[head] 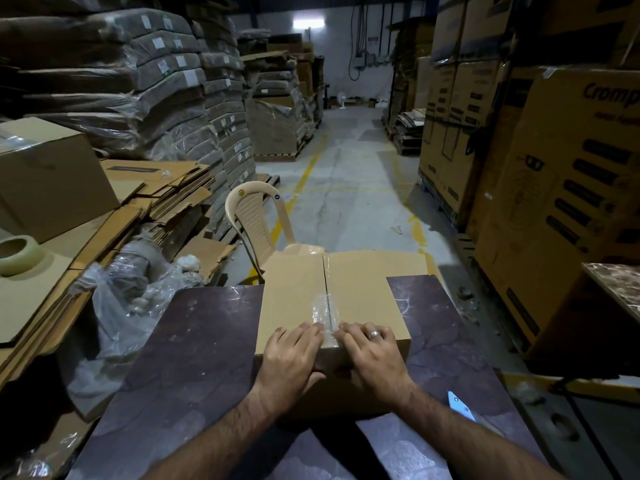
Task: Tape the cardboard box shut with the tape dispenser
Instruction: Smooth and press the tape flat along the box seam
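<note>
Open tabletop [194,358] flanking box [363,289], chair [251,216] just behind, flattened cardboard [114,216] left

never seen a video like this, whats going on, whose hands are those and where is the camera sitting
There is no machine here. A person works with bare hands, and the single picture comes from a camera worn on their head, looking forward and down. The left hand and right hand lie with fingers fairly flat on top of a cardboard box, one on each side of its middle seam. They press down a strip of clear tape that covers only the near part of the seam. Neither hand holds a tool. The box stands on a dark marbled table. A tape roll lies on flattened cardboard at the left, and a plastic chair stands behind the box.
</note>
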{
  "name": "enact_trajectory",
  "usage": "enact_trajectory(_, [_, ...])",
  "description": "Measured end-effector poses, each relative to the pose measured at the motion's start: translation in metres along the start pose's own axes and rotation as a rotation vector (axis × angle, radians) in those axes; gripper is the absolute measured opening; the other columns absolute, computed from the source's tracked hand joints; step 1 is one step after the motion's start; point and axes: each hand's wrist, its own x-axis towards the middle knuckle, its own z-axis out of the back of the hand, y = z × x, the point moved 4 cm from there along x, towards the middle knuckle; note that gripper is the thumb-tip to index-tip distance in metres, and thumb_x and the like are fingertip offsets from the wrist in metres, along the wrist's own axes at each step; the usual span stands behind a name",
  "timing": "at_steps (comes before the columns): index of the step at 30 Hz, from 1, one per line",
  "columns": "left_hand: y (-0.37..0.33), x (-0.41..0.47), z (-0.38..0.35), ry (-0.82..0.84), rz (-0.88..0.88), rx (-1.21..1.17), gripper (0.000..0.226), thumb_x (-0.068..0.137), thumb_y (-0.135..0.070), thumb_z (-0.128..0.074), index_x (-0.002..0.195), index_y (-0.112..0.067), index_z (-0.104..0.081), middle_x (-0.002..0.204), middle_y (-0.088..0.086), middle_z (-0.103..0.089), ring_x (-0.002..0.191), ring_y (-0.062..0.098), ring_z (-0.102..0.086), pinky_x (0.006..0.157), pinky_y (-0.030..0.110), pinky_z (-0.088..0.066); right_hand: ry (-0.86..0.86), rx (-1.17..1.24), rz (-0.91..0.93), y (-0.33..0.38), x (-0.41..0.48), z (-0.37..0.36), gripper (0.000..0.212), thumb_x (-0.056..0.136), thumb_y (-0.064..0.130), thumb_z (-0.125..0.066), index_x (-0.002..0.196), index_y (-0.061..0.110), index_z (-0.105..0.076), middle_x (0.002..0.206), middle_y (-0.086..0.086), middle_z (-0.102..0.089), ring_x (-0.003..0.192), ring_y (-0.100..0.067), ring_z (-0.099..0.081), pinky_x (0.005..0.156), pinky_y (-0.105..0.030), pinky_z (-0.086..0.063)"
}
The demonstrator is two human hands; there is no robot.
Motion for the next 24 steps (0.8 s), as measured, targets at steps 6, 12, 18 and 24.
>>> enact_trajectory(6, [0.001,0.001,0.007,-0.125,-0.02,-0.083,0.061,0.061,-0.04,-0.085,0.112,-0.018,-0.058,0.113,-0.001,-0.071,0.104,0.016,-0.067,0.084,0.035,-0.055,-0.087,0.049,0.044,-0.006,0.011,0.01,0.036,0.066,0.044,-0.072,0.093,0.022,-0.062,0.1,0.005,-0.069,0.072,-0.017,-0.055,0.061,-0.031,-0.04])
enact_trajectory(12, [0.014,0.003,0.012,-0.058,0.032,-0.263,0.028,0.086,-0.037,-0.057,0.11,-0.026,-0.064,0.115,-0.006,-0.071,0.093,0.014,-0.07,0.075,0.027,-0.059,-0.139,0.186,0.057,-0.009,0.015,0.015,0.024,0.087,0.046,-0.058,0.083,0.023,-0.065,0.086,0.008,-0.068,0.067,-0.017,-0.053,0.059,-0.031,-0.042])
enact_trajectory(18, [0.017,0.012,0.023,-0.062,0.221,-0.391,0.042,0.091,-0.046,-0.041,0.11,-0.028,-0.072,0.109,-0.014,-0.073,0.098,0.004,-0.068,0.082,0.022,-0.056,-0.069,0.194,-0.08,-0.001,0.012,0.022,0.026,0.09,0.045,-0.048,0.093,0.028,-0.068,0.092,0.01,-0.066,0.077,-0.014,-0.056,0.066,-0.032,-0.042])
enact_trajectory(24, [0.027,0.037,0.024,0.196,0.237,-0.365,0.034,0.098,-0.038,-0.046,0.128,-0.031,-0.061,0.133,-0.015,-0.06,0.124,0.008,-0.047,0.104,0.028,-0.035,0.144,0.186,-0.201,-0.001,0.028,0.027,0.04,0.095,0.04,-0.03,0.108,0.03,-0.066,0.113,0.01,-0.064,0.096,-0.015,-0.054,0.08,-0.038,-0.041])
